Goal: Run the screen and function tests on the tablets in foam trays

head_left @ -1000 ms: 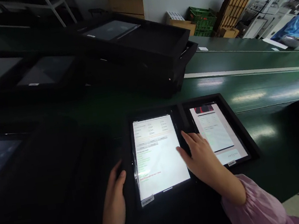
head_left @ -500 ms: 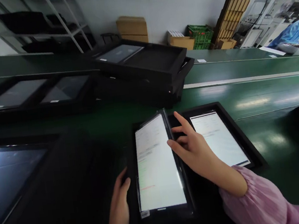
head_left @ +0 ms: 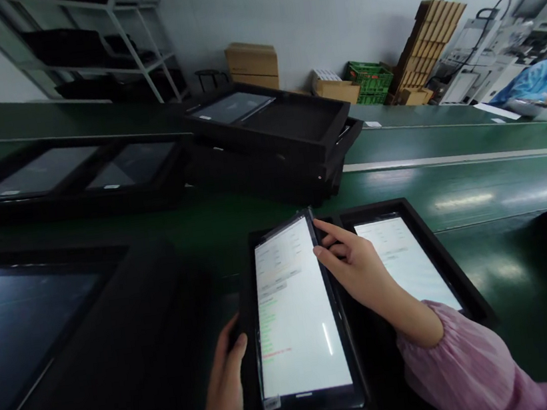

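A tablet with a lit white screen (head_left: 295, 313) stands tilted in a black tray, with green and red text lines on its display. My right hand (head_left: 356, 264) pinches its upper right edge between thumb and fingers. My left hand (head_left: 226, 389) curls against the tablet's lower left edge. To the right lies a second lit tablet (head_left: 404, 261) in its own black frame (head_left: 425, 225), partly hidden behind my right hand. A pink sleeve (head_left: 456, 369) covers my right forearm.
A dark-screened tablet (head_left: 23, 332) lies to my left. Further tablets (head_left: 72, 171) and a stacked black tray (head_left: 267, 122) rest on the green workbench (head_left: 473, 189). Cardboard boxes (head_left: 252, 66), a green crate (head_left: 371, 81) and a shelf (head_left: 96, 47) stand behind. A person in blue (head_left: 530, 84) sits at far right.
My right hand has moved off the screen to the tablet's upper right edge, and the tablet now tilts up from its tray. The right tablet's display has changed to a white page.
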Action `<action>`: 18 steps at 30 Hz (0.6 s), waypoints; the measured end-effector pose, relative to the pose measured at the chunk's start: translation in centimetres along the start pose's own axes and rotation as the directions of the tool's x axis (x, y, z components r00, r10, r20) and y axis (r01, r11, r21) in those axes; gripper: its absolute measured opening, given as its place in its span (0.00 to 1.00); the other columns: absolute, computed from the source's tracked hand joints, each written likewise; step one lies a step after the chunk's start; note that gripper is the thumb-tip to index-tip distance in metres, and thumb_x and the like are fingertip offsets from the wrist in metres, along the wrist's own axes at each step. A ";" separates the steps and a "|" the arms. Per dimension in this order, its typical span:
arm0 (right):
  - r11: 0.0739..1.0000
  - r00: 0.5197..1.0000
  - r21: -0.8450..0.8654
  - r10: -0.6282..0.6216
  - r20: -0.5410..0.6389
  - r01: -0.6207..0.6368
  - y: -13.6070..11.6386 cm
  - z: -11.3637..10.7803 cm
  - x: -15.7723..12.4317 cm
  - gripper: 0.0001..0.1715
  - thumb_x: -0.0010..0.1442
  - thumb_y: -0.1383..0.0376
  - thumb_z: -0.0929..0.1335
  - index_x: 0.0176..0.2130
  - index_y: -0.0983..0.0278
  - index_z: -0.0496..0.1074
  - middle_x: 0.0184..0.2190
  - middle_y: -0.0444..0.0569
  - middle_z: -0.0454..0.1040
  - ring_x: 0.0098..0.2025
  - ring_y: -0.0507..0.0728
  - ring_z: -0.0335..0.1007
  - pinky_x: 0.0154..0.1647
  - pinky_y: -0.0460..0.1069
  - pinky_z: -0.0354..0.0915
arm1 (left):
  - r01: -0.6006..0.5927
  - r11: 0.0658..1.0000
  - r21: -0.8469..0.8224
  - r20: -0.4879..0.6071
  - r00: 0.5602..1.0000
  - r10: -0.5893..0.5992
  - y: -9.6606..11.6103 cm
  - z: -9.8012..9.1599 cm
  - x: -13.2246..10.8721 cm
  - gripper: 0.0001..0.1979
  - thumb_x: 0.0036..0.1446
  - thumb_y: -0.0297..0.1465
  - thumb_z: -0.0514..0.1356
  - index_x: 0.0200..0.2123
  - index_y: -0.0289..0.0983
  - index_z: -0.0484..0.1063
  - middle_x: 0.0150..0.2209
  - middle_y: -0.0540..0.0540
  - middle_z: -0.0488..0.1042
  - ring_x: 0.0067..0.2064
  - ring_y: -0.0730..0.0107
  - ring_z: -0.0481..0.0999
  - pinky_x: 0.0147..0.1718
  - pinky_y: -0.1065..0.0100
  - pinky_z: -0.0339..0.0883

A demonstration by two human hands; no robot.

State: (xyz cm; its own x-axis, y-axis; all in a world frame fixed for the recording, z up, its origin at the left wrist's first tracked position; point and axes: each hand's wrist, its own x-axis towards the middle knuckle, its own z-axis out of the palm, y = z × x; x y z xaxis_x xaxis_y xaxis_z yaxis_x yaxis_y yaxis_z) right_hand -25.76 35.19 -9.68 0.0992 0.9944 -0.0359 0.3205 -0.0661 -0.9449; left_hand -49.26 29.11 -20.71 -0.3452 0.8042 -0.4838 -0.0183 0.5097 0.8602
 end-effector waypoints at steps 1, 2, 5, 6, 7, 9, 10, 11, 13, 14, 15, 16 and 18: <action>0.999 0.999 0.031 0.024 0.026 -0.025 0.2 0.0 -0.2 0.35 0.62 0.57 0.71 0.67 0.62 0.73 0.39 0.46 0.77 0.31 0.51 0.71 0.38 0.49 0.73 | 0.008 1.000 0.014 0.012 1.000 -0.008 -0.3 -0.2 0.4 0.28 0.55 0.48 0.64 0.56 0.44 0.79 0.56 0.44 0.83 0.64 0.44 0.76 0.66 0.49 0.68; 0.996 0.997 0.068 0.045 0.059 -0.049 0.5 0.1 -0.5 0.37 0.63 0.55 0.71 0.69 0.59 0.70 0.43 0.48 0.78 0.33 0.52 0.73 0.40 0.50 0.74 | 0.018 1.000 0.024 0.015 1.000 -0.018 -0.6 -0.3 0.7 0.28 0.55 0.48 0.64 0.56 0.43 0.79 0.56 0.43 0.82 0.64 0.43 0.76 0.67 0.48 0.67; 0.977 0.974 0.174 0.090 0.207 -0.127 1.9 0.4 -2.6 0.55 0.62 0.52 0.74 0.78 0.51 0.49 0.56 0.52 0.77 0.42 0.57 0.78 0.45 0.54 0.76 | -0.021 0.999 0.044 -0.003 1.000 0.022 -1.1 -0.3 0.6 0.29 0.58 0.51 0.62 0.59 0.44 0.77 0.60 0.43 0.80 0.68 0.42 0.72 0.71 0.44 0.60; 0.970 0.962 0.191 0.103 0.253 -0.154 2.3 0.5 -3.6 0.62 0.61 0.51 0.75 0.80 0.51 0.41 0.55 0.53 0.78 0.45 0.59 0.79 0.46 0.55 0.77 | -0.058 0.997 0.048 -0.003 0.998 0.058 -1.1 -0.3 0.3 0.30 0.59 0.52 0.61 0.60 0.44 0.76 0.63 0.43 0.78 0.70 0.43 0.70 0.72 0.44 0.58; 0.965 0.953 0.197 0.116 0.278 -0.175 2.6 0.4 -4.5 0.66 0.62 0.50 0.75 0.80 0.52 0.34 0.53 0.53 0.79 0.45 0.60 0.79 0.45 0.56 0.77 | -0.096 0.994 0.054 0.003 0.995 0.096 -1.2 -0.2 0.0 0.31 0.59 0.54 0.60 0.60 0.45 0.75 0.65 0.43 0.76 0.72 0.43 0.68 0.73 0.45 0.55; 0.959 0.954 0.211 0.131 0.270 -0.191 2.3 -0.6 -6.0 0.66 0.64 0.48 0.73 0.80 0.55 0.31 0.47 0.52 0.81 0.41 0.59 0.79 0.42 0.56 0.77 | -0.145 0.988 0.054 0.020 0.989 0.145 -1.4 -0.1 -0.5 0.33 0.60 0.56 0.60 0.62 0.45 0.75 0.66 0.43 0.75 0.73 0.45 0.66 0.75 0.46 0.51; 0.958 0.962 0.225 0.122 0.245 -0.178 1.7 -1.5 -6.3 0.64 0.64 0.48 0.73 0.80 0.55 0.33 0.45 0.51 0.81 0.39 0.58 0.79 0.41 0.55 0.77 | -0.155 0.987 0.052 0.026 0.988 0.154 -1.5 -0.1 -0.7 0.33 0.61 0.56 0.59 0.62 0.45 0.75 0.66 0.43 0.75 0.73 0.46 0.66 0.75 0.46 0.51; 0.957 0.971 0.244 0.104 0.214 -0.157 0.7 -2.6 -6.1 0.63 0.65 0.48 0.73 0.80 0.54 0.34 0.44 0.50 0.81 0.38 0.57 0.79 0.40 0.54 0.76 | -0.173 0.983 0.056 0.029 0.985 0.171 -1.6 0.0 -0.7 0.32 0.61 0.56 0.59 0.61 0.45 0.75 0.66 0.44 0.75 0.73 0.46 0.66 0.75 0.46 0.50; 0.962 0.991 0.258 0.059 0.119 -0.088 -2.0 -5.1 -3.9 0.62 0.63 0.51 0.75 0.79 0.52 0.39 0.43 0.48 0.82 0.37 0.56 0.80 0.39 0.53 0.77 | -0.228 0.971 0.073 0.013 0.974 0.228 -1.8 -0.1 -0.7 0.29 0.62 0.55 0.59 0.58 0.46 0.77 0.66 0.45 0.75 0.74 0.47 0.64 0.76 0.47 0.47; 0.969 0.999 0.245 0.025 0.028 -0.031 -3.5 -6.2 -2.0 0.62 0.61 0.52 0.77 0.79 0.53 0.43 0.43 0.48 0.83 0.38 0.58 0.81 0.40 0.53 0.78 | -0.249 0.965 0.076 0.006 0.968 0.249 -1.9 -0.1 -0.6 0.28 0.62 0.55 0.59 0.56 0.46 0.78 0.66 0.45 0.75 0.74 0.47 0.63 0.76 0.47 0.46; 0.975 0.998 0.221 -0.006 -0.060 0.020 -5.1 -7.1 0.6 0.62 0.58 0.52 0.78 0.78 0.53 0.47 0.42 0.48 0.83 0.38 0.59 0.82 0.39 0.55 0.79 | -0.250 0.965 0.073 0.006 0.968 0.250 -1.9 -0.2 -0.5 0.27 0.61 0.55 0.59 0.55 0.46 0.79 0.66 0.46 0.75 0.75 0.47 0.62 0.76 0.47 0.47; 0.979 0.987 0.183 -0.061 -0.151 0.088 -6.5 -7.8 3.6 0.59 0.57 0.55 0.78 0.77 0.55 0.52 0.41 0.48 0.83 0.38 0.60 0.82 0.40 0.56 0.79 | -0.230 0.971 0.060 0.015 0.973 0.229 -1.8 -0.3 -0.4 0.27 0.60 0.55 0.60 0.54 0.46 0.79 0.67 0.45 0.75 0.75 0.46 0.62 0.76 0.46 0.49; 0.961 0.913 0.025 -0.255 -0.319 0.277 -8.8 -8.2 10.4 0.41 0.62 0.61 0.74 0.71 0.62 0.65 0.43 0.50 0.83 0.41 0.59 0.82 0.44 0.56 0.79 | -0.162 0.987 0.016 0.054 0.986 0.161 -1.7 -0.5 -0.2 0.27 0.61 0.55 0.61 0.55 0.47 0.78 0.68 0.45 0.73 0.75 0.45 0.62 0.74 0.46 0.56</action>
State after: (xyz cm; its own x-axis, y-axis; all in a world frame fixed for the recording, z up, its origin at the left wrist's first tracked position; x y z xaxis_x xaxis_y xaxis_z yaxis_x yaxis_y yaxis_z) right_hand -19.86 45.48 0.90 0.3094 0.8984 0.3115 0.3122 0.2135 -0.9257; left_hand -49.64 27.93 -22.04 -0.2921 0.8910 -0.3476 0.0525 0.3778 0.9244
